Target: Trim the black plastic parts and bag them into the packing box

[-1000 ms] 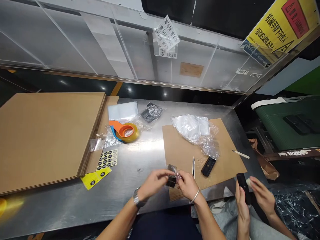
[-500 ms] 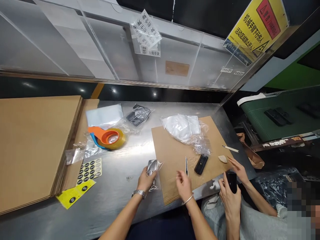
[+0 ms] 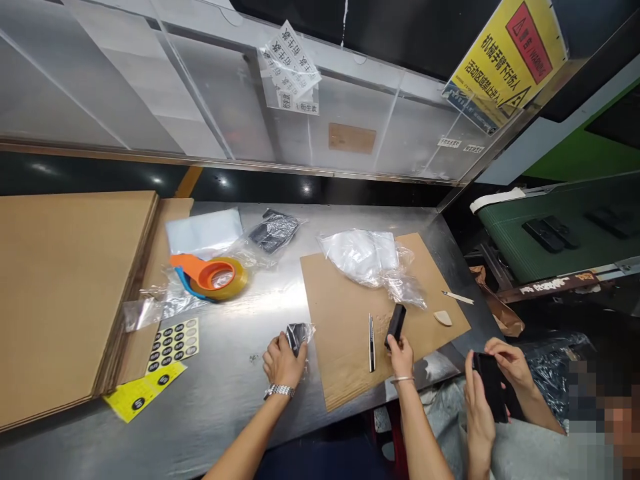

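Observation:
My left hand (image 3: 286,360), with a metal watch on its wrist, is closed on a dark part in a clear bag (image 3: 297,337), low over the steel table. My right hand (image 3: 401,357) grips the lower end of a black part (image 3: 395,326), which is tilted up on its edge above the brown cardboard sheet (image 3: 345,373). Between my hands a slim knife (image 3: 371,343) lies on the cardboard. Behind the black part rests a pile of clear plastic bags (image 3: 360,257).
Stacked cardboard (image 3: 65,300) fills the left side. Tape dispenser (image 3: 205,275), round stickers (image 3: 173,345) and a yellow sheet (image 3: 145,392) lie beside it. At right a co-worker's hands (image 3: 480,407) hold a black part, near a green conveyor (image 3: 575,220).
My right hand has moved right and taken hold of the black part, lifting it on edge. My left hand has lowered the bagged part slightly leftward. The co-worker's hands have come together on their part.

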Tool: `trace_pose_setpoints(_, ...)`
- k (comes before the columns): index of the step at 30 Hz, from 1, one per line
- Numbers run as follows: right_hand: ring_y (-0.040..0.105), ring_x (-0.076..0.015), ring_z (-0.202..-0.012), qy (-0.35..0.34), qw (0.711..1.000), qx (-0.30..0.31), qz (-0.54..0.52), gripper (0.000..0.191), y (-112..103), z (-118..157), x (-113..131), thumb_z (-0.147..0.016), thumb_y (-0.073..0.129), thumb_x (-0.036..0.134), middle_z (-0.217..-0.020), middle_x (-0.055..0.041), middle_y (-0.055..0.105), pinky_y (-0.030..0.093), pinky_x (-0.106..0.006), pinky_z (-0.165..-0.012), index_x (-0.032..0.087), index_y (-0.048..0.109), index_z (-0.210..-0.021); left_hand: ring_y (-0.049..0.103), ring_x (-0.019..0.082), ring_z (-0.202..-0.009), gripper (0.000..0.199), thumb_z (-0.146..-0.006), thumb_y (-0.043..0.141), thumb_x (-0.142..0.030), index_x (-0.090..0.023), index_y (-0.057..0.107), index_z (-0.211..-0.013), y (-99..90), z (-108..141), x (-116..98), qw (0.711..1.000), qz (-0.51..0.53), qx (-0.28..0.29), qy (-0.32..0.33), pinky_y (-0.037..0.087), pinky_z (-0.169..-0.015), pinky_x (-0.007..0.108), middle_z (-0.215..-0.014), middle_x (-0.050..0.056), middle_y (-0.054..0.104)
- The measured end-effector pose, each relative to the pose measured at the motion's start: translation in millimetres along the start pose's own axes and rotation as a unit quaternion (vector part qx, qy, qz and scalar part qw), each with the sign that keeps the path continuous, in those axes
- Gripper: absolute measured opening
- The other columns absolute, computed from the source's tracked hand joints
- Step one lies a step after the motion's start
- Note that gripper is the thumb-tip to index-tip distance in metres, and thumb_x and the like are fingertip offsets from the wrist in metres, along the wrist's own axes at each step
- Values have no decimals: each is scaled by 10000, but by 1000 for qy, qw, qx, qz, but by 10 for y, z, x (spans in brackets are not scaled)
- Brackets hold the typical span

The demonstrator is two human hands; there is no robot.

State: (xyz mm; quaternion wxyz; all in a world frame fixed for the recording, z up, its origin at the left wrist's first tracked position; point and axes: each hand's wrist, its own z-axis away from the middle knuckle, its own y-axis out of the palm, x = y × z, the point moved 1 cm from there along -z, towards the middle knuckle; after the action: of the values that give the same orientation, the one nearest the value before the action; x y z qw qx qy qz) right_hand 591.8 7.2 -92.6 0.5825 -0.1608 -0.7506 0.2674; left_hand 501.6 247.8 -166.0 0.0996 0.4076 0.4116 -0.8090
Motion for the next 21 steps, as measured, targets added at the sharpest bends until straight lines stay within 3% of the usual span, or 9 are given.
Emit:
trace_pose_setpoints(2, 586, -105, -660, 40, 996, 34, -68, 291, 228, 47, 7, -870, 426, 365, -834, -31, 605, 491, -234, -549, 128, 529, -1004, 75, 408, -1257, 673, -756, 440, -388, -82, 225, -1315, -44, 35, -81, 999, 33, 10, 4, 77, -973, 594, -1369, 223, 159)
trace_pose_setpoints(4, 611, -133, -681, 63, 987, 77, -127, 344, 325, 153, 93, -865, 402, 402, -829, -53, 635, 500, -242, -544, 126, 516, -1034, 215, 342, -1247, 594, -778, 421, -380, -113, 287, -1292, -86, 109, -207, 994, 83, 58, 27, 189, -991, 521, -1345, 196, 270)
trace_pose_setpoints(6, 623, -175, -813, 70, 971, 129, -187, 383, 350, 278, 255, -839, 428, 415, -927, -83, 641, 520, -286, -653, 138, 487, -1096, 432, 260, -1126, 511, -784, 436, -388, -152, 396, -1235, -137, 230, -375, 979, 138, 133, 65, 347, -934, 404, -1235, 149, 461)
trace_pose_setpoints(8, 587, -200, -953, 63, 949, 187, -246, 422, 359, 384, 453, -800, 494, 389, -1051, -100, 602, 494, -332, -793, 152, 452, -1146, 531, 214, -1013, 498, -761, 498, -401, -186, 450, -1208, -216, 378, -560, 953, 193, 211, 105, 413, -877, 340, -1138, 108, 564)
trace_pose_setpoints(10, 551, -211, -1015, 40, 939, 222, -260, 459, 374, 456, 629, -746, 570, 333, -1108, -101, 559, 463, -348, -856, 170, 443, -1156, 532, 225, -1020, 538, -726, 570, -386, -191, 450, -1213, -325, 520, -730, 895, 288, 313, 137, 421, -872, 348, -1156, 116, 563)
trace_pose_setpoints(13, 522, -206, -1032, -15, 961, 207, -183, 500, 400, 508, 786, -689, 618, 231, -1119, -85, 516, 444, -350, -882, 200, 434, -1153, 510, 255, -1055, 579, -679, 647, -342, -192, 454, -1203, -520, 653, -877, 802, 418, 409, 123, 413, -883, 387, -1212, 138, 521)
trace_pose_setpoints(16, 483, -205, -1073, -65, 972, 183, -131, 511, 418, 524, 840, -697, 604, 194, -1138, -87, 481, 428, -365, -903, 212, 398, -1165, 493, 264, -1079, 664, -627, 704, -301, -219, 431, -1226, -681, 695, -900, 764, 470, 427, 113, 386, -917, 411, -1251, 134, 490)
trace_pose_setpoints(21, 468, -218, -1090, -106, 972, 172, -119, 475, 433, 521, 879, -744, 572, 227, -1157, -115, 461, 446, -381, -884, 203, 375, -1175, 439, 262, -1151, 637, -609, 721, -210, -247, 475, -1195, -826, 729, -888, 762, 465, 425, 148, 331, -974, 401, -1269, 107, 484)
